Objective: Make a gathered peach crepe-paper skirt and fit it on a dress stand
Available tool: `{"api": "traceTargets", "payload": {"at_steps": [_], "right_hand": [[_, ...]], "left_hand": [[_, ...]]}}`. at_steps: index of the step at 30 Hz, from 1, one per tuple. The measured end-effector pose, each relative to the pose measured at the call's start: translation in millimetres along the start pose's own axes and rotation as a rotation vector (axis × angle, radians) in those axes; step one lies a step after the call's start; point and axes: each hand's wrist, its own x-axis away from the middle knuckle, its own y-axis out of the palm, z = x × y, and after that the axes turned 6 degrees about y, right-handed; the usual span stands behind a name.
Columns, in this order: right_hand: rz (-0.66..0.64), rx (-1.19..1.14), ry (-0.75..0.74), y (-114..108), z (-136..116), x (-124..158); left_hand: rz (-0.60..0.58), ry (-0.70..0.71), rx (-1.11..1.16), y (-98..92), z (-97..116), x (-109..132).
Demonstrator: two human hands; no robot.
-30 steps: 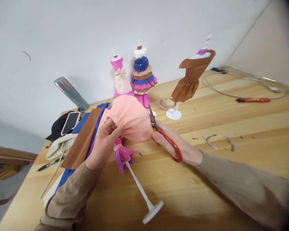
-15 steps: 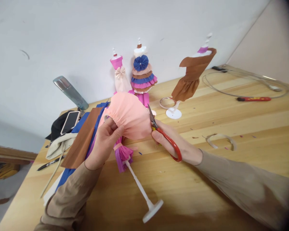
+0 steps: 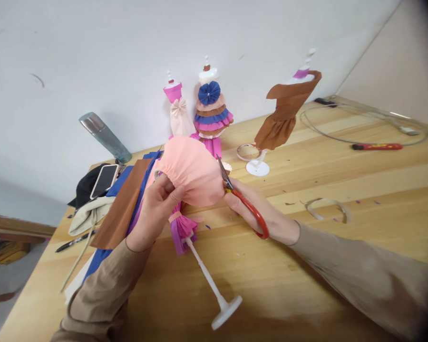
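Note:
My left hand point(image 3: 160, 202) pinches the gathered edge of a peach crepe-paper piece point(image 3: 194, 173), which fans out to the right. Red-handled scissors point(image 3: 250, 209) are in my right hand point(image 3: 248, 204), blades pointing up and away beside the piece's right edge. My right fingers also reach that edge, partly hidden behind it. Below the peach piece lies a small mannequin stand point(image 3: 207, 278) on its side, with a pink and purple ruffled paper skirt point(image 3: 181, 230) on it.
Dressed mini mannequins point(image 3: 210, 109) stand by the wall, one with a brown dress point(image 3: 281, 109) to the right. Stacked paper sheets point(image 3: 123, 204), a phone point(image 3: 104, 181) and a bottle point(image 3: 105, 137) sit left. Tape rings point(image 3: 248, 152), a cable point(image 3: 364, 140) and a red pen-like tool point(image 3: 377, 147) lie right.
Almost nothing differs. The scissors have shifted very slightly, their tips a little to the left; the left hand and the peach piece stay put.

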Motion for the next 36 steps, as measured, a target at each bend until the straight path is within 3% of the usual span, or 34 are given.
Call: {"api": "traceTargets", "payload": {"at_steps": [26, 36], "right_hand": [[0.013, -0.116, 0.038, 2.4, -0.1, 3.8], [0.031, -0.212, 0.125, 5.5, 5.0, 3.5]], "left_hand": [[0.0, -0.004, 0.009, 2.1, 3.5, -0.2], [0.031, -0.006, 0.049, 3.5, 5.0, -1.0]]}}
